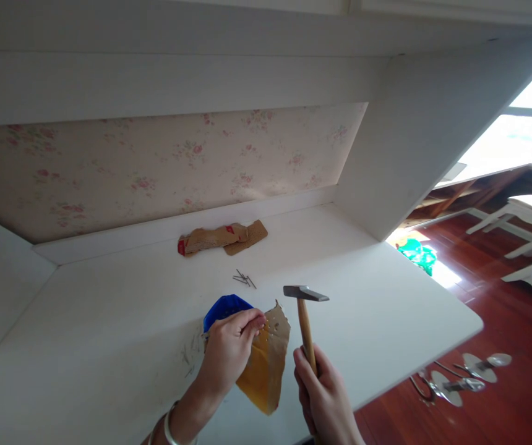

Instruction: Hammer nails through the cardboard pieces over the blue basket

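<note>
Clearance right of the hammer [305, 320], but nails [246, 280] and cardboard [213, 238] in the way ahead.

There are two hands [227, 352] [325, 395], one hammer [307, 321], one torn sheet [261, 374], at least four nails [244, 279] at the hands' eleven o'clock and two shiny objects [451, 388] [479, 367] at three.

Your right hand [325, 392] grips a wooden-handled grey metal hammer [306, 324] above a white tabletop [377, 309]; your left hand [229, 346] pinches over a torn yellow-and-brown sheet [268, 371], thin dark nails [244, 279] beyond.
</note>
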`<action>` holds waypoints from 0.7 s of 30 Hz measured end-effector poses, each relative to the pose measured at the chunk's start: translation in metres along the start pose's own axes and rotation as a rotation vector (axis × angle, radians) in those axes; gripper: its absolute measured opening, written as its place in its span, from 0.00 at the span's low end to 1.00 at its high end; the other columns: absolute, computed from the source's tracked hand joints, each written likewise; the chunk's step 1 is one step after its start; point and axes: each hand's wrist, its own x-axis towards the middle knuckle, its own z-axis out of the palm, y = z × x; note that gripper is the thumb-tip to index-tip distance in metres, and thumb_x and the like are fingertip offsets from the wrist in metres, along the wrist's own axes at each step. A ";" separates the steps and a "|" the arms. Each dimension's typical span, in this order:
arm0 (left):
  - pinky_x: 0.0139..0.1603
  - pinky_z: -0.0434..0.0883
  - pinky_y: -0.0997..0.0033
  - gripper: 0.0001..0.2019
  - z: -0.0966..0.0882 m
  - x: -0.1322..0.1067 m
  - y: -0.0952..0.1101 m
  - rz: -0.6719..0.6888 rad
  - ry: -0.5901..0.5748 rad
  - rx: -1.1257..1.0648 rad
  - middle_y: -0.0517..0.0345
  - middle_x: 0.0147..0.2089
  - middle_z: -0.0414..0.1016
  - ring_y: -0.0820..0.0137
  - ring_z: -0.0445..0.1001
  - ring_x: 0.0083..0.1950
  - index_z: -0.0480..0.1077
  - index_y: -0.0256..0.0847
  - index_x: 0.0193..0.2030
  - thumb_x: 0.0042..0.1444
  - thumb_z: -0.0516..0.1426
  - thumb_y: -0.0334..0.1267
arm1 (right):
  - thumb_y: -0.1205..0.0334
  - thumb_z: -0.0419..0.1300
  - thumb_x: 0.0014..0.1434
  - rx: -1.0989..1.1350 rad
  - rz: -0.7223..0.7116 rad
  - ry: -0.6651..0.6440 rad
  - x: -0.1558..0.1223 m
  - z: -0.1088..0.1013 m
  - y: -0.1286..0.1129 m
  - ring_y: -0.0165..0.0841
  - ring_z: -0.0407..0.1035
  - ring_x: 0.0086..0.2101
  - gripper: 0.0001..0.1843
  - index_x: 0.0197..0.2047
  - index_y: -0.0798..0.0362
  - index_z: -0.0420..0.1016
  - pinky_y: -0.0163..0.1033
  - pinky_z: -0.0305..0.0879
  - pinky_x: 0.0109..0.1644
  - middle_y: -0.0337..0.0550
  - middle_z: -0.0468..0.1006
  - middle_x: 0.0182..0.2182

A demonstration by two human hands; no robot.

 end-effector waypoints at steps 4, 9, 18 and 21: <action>0.41 0.81 0.72 0.10 0.000 0.000 0.000 0.020 0.014 -0.005 0.59 0.41 0.83 0.67 0.82 0.38 0.78 0.46 0.44 0.63 0.57 0.45 | 0.34 0.61 0.54 0.002 0.000 0.000 -0.001 0.001 -0.001 0.18 0.41 0.13 0.27 0.28 0.49 0.60 0.24 0.39 0.11 0.22 0.54 0.14; 0.40 0.82 0.72 0.10 0.002 0.001 -0.002 0.024 0.033 -0.072 0.58 0.40 0.83 0.67 0.83 0.37 0.78 0.44 0.43 0.64 0.57 0.44 | 0.33 0.60 0.54 -0.018 -0.005 -0.013 -0.001 0.001 -0.002 0.19 0.42 0.13 0.27 0.29 0.49 0.62 0.24 0.40 0.11 0.22 0.54 0.14; 0.41 0.82 0.73 0.09 0.004 -0.001 -0.006 0.101 0.043 -0.093 0.58 0.42 0.82 0.68 0.83 0.40 0.77 0.44 0.45 0.65 0.56 0.41 | 0.34 0.59 0.55 -0.031 -0.024 -0.039 0.001 -0.001 0.003 0.19 0.43 0.12 0.26 0.29 0.48 0.60 0.25 0.40 0.11 0.22 0.55 0.14; 0.41 0.82 0.73 0.09 0.004 -0.001 -0.008 0.121 0.038 -0.083 0.58 0.42 0.82 0.69 0.82 0.40 0.77 0.44 0.45 0.65 0.55 0.39 | 0.33 0.59 0.56 -0.051 -0.028 -0.047 0.003 -0.001 0.006 0.19 0.43 0.12 0.26 0.29 0.48 0.61 0.25 0.41 0.11 0.22 0.55 0.15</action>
